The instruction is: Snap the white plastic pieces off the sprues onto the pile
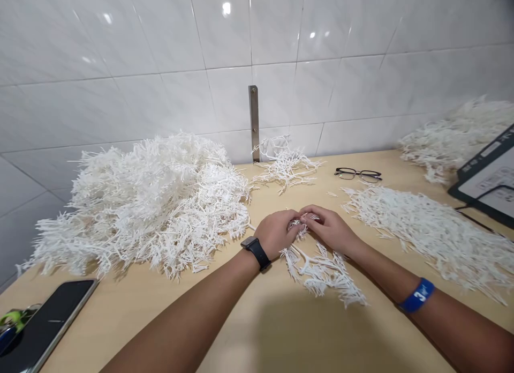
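Note:
Near the middle of the table, my left hand (278,232) and my right hand (327,228) meet at the fingertips, both closed on a white branched sprig (302,228) that looks like plastic coral twigs. Its lower part is partly hidden by my fingers. Just below my hands, a further white branching piece (321,271) lies on the wood; whether it joins the held sprig I cannot tell. A large heap of white sprigs (160,201) rises left of my left hand. To the right of my right hand spreads a flatter pile of white pieces (429,233).
A small loose bunch of white twigs (287,166) lies by the wall under a metal bracket (254,121). Black-framed glasses (358,174) rest behind the right pile. A phone (52,322) and keys (16,322) sit front left. A dark-framed panel (492,180) leans at far right, before another white pile (453,137).

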Action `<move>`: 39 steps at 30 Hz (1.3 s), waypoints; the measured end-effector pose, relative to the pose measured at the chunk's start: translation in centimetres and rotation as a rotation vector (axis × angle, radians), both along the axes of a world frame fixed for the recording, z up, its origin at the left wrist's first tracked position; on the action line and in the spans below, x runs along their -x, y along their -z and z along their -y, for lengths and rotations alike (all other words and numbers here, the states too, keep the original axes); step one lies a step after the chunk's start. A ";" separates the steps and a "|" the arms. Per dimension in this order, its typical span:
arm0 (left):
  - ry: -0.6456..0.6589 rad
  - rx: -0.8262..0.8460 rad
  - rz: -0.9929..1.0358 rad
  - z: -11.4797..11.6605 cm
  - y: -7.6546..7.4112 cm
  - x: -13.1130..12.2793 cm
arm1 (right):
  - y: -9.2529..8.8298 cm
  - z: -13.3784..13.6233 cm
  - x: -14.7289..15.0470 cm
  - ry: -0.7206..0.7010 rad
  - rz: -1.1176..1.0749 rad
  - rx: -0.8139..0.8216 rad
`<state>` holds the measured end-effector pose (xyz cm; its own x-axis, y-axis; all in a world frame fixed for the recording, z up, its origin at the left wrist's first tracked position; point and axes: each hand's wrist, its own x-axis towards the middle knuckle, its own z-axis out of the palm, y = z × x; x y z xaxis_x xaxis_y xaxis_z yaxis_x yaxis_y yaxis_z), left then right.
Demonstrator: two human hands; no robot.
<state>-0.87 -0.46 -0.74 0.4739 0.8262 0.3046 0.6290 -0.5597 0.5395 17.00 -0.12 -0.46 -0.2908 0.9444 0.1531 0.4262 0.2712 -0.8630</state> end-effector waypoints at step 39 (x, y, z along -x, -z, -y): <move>0.296 0.295 0.218 -0.7 0.2 0.5 | 0.5 -0.5 -1.3 -0.348 -0.102 0.219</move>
<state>-1.40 0.22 -0.93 0.6531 0.7315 0.1960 0.3196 -0.5009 0.8043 18.34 0.42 -0.97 -0.5920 0.8059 0.0040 0.2511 0.1892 -0.9493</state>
